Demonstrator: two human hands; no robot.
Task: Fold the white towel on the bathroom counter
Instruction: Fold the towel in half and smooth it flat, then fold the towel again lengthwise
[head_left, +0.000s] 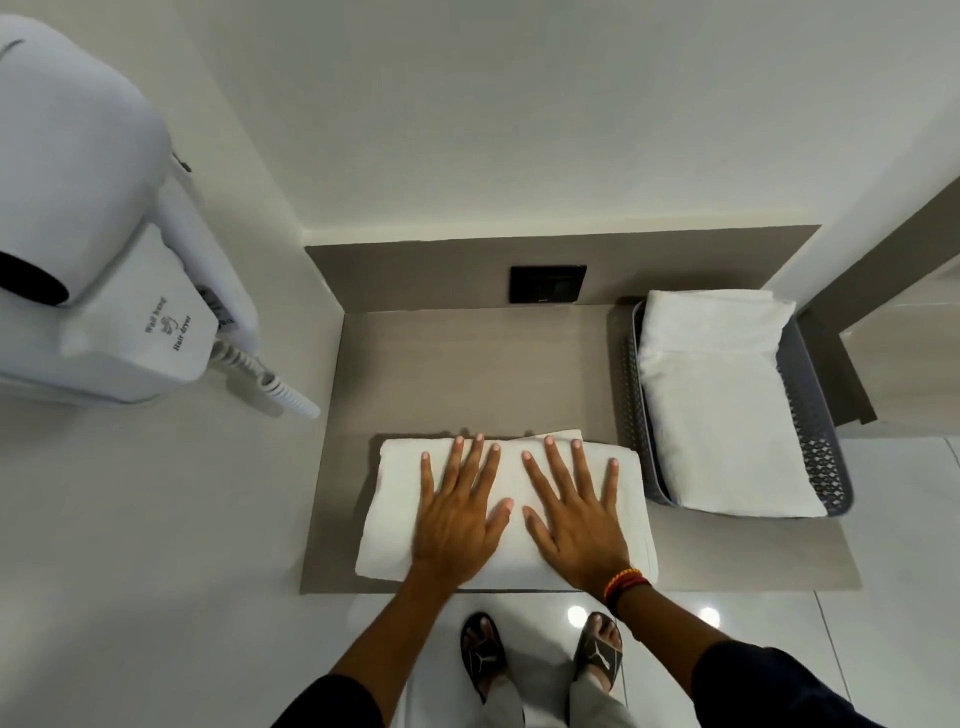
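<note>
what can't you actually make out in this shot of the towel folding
Head view only:
- How many layers the folded towel has: the left hand and right hand lie flat over its middle.
- Whether anything lies under the towel in basket: it fills the grey basket.
- The black wall plate: too small and dark to identify.
- The hair dryer: cut by the left edge.

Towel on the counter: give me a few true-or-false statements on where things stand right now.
1. Both hands lie flat on the folded towel. True: left hand and right hand press it, fingers spread.
2. The basket is empty. False: it holds another folded white towel.
3. The basket sits left of the hands. False: it sits to the right.
4. A hair dryer hangs on the left wall. True.
5. The right wrist wears a band. True.
</note>
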